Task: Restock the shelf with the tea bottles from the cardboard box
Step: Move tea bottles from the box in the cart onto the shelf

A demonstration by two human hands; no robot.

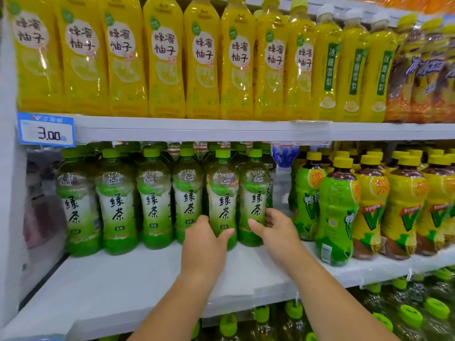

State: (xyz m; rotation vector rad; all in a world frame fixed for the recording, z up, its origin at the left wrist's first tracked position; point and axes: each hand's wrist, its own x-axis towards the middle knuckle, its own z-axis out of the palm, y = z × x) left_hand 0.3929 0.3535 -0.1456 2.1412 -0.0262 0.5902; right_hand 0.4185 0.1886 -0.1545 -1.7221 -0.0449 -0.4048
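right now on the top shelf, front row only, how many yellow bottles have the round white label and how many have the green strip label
round white label bottles: 8
green strip label bottles: 3
total: 11
The orange bottles at the far right are too blurred and cut off to count.

- Middle shelf (123,279): white, front strip bare.
- Green tea bottles (154,200): upright, front row of 6 on the left half, more behind.
- Yellow-capped bottles (369,207): upright, right half.
- Upper shelf (221,130): yellow bottles (165,57) upright; price tag (46,129) on its edge reads 3.00.
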